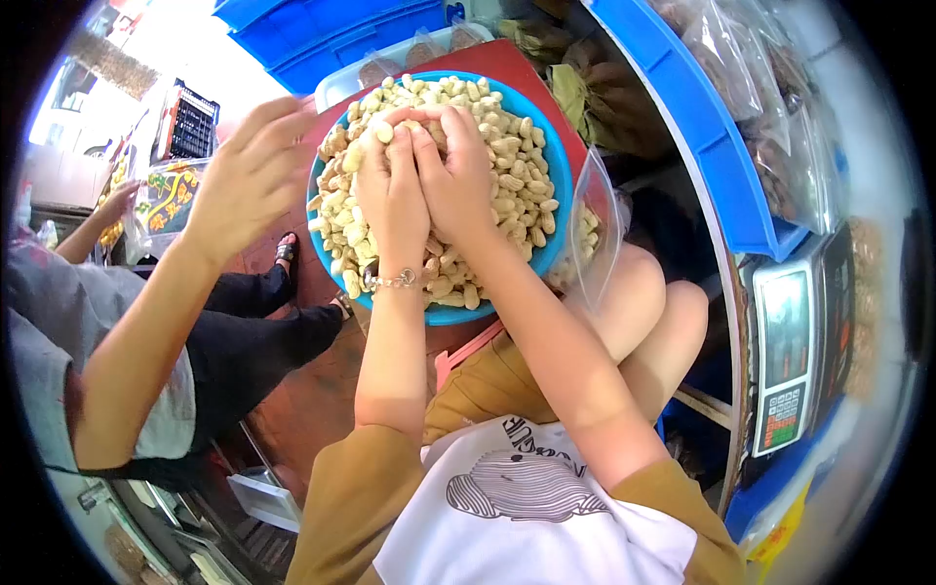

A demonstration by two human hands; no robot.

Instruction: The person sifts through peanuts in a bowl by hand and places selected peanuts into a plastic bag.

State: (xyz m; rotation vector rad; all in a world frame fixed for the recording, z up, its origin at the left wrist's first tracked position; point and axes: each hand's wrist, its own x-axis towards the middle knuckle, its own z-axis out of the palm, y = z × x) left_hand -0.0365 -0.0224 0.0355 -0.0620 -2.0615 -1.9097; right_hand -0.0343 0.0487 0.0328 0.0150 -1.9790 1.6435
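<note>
A round blue basin point(563, 185) is heaped with unshelled peanuts point(515, 180). Over the middle of the heap, my left hand point(392, 190), with a bracelet at its wrist, and my right hand point(454, 175) are pressed side by side. Their fingers curl around a cluster of peanuts; one peanut shows at the left fingertips, and the rest is mostly hidden beneath the palms. Against the basin's right side, near my knee, leans a clear plastic bag point(603, 244) with some peanuts in it.
At the left, another person's raised hand point(249, 180) is close to the basin. A red surface point(507, 60) lies under the basin. Blue crates point(336, 39) stand behind. To the right are a blue tray point(697, 117) with bagged goods and a digital scale point(786, 341).
</note>
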